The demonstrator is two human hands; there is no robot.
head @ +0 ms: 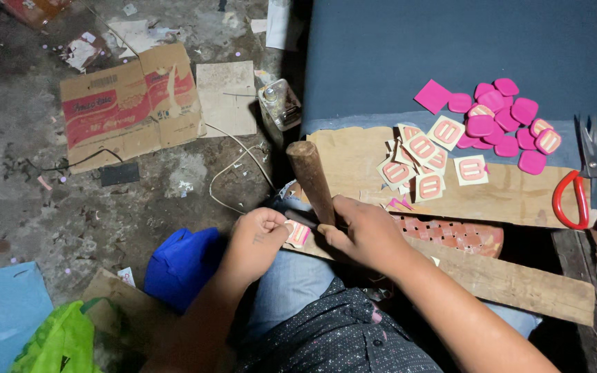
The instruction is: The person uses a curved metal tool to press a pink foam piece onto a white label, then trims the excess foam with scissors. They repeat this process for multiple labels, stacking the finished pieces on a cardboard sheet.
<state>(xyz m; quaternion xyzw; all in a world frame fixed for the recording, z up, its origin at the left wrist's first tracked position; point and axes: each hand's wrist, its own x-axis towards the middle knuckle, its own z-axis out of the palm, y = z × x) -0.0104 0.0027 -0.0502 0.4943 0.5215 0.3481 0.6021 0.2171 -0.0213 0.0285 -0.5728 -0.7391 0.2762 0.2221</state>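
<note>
**Both hands down at the board's edge, mallet gripped**

From the head camera we're looking straight down over our lap, and the right hand (364, 231) is clamped around the lower end of a wooden mallet handle (310, 181), which leans up and away from us. Close beside it, the left hand (260, 238) is curled shut, pinching a small pink-and-cream square piece (298, 234) against the near end of the wooden plank (513, 280) across our knees. The two hands sit nearly together, the piece between them.

Further out, on the cardboard sheet (519, 197), there's a loose pile of printed square cutouts (419, 162), and just beyond it a heap of plain magenta pads (499, 117) on the dark blue surface (450, 48). Red-handled scissors (592, 190) lie at the right edge. Off to the left, a flattened carton (129, 103) rests on the dirty floor, and a blue bag (181, 266) sits by our left knee.
</note>
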